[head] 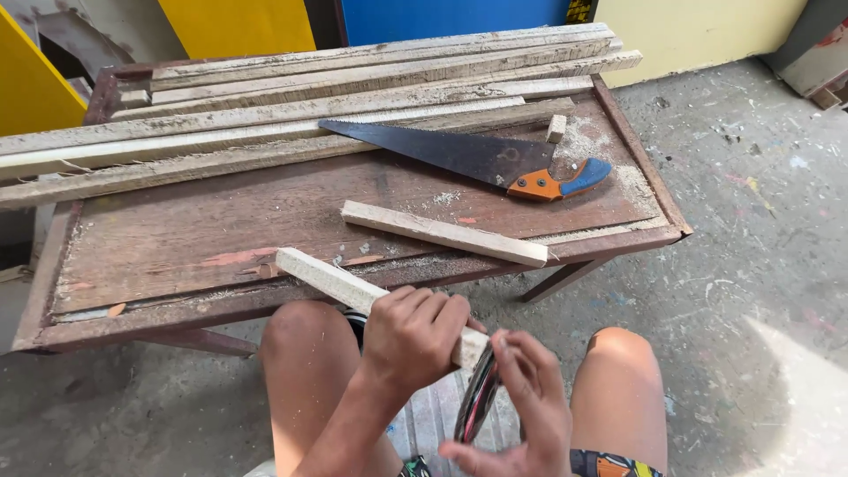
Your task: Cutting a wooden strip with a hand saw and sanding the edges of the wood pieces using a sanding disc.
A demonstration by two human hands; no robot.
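Daylight all over, soft and even, nothing dim. A bright washed-out patch sits on the concrete floor (777, 380) at lower right, close to glare. Shadow pools under the workbench (353, 212) along the lower left. The saw blade (442, 150) at centre is crisp, the wood grain sharp. Slight blur on the right hand (521, 406) at the bottom edge. Straight edges bow a little toward the frame corners.
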